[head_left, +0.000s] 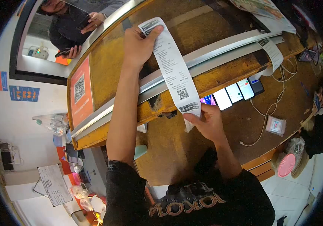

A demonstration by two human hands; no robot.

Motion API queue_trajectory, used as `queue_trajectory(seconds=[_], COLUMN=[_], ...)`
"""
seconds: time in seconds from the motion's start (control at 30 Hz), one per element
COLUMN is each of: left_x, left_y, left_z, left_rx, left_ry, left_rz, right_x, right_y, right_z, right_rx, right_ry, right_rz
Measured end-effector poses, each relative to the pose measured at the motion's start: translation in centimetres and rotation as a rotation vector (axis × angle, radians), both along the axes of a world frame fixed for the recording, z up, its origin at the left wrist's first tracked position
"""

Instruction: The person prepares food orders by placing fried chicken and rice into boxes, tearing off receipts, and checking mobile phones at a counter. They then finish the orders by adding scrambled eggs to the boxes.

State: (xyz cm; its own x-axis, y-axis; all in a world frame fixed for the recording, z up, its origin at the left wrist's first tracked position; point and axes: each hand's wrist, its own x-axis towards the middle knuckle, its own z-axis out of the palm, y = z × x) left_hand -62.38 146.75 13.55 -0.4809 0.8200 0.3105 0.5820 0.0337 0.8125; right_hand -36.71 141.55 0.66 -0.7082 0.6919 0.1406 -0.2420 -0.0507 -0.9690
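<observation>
A long printed receipt (172, 69) is stretched between my two hands above the wooden counter. My left hand (140, 47) pinches its upper end, with the thumb lying on the printed side. Lower down, my right hand (208, 122) grips the bottom end near a printed QR code, thumb in front and fingers partly behind. A short tail of paper hangs below my right thumb. Just beyond that hand, several phones (234, 93) lie in a row with some screens lit.
A metal rail (203, 56) runs along the wooden shelf edge. An orange QR sign (82, 92) stands left. Another paper strip (272, 56) hangs at right, near white cables (272, 105) and a small packet (275, 125). Behind the opening, a person (74, 26) holds a phone.
</observation>
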Motion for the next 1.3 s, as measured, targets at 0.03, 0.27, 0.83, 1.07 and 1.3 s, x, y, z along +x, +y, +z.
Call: queue_trajectory(seconds=[0.03, 0.27, 0.83, 1.07, 1.3], left_x=[-0.1, 0.2, 0.7, 4.0, 4.4], left_y=[0.1, -0.4, -1.4, -4.2, -4.0], left_z=[0.1, 1.0, 0.6, 1.8, 2.4], left_rx=[-0.003, -0.150, -0.115, 0.092, 0.228], left_ry=[-0.001, 0.279, 0.279, -0.335, -0.326], left_rz=[0.002, 0.136, 0.063, -0.060, -0.093], right_x=[-0.2, -1.0, 3.4, 5.1, 4.9], right_y=[0.2, 0.0, -1.5, -1.6, -0.6], right_z=[0.1, 0.9, -2.2, 1.3, 1.9], right_rx=[-0.003, 0.093, -0.005, -0.039, -0.030], right_ry=[-0.001, -0.028, -0.272, -0.112, -0.148], right_rz=[0.002, -0.091, -0.167, -0.087, -0.084])
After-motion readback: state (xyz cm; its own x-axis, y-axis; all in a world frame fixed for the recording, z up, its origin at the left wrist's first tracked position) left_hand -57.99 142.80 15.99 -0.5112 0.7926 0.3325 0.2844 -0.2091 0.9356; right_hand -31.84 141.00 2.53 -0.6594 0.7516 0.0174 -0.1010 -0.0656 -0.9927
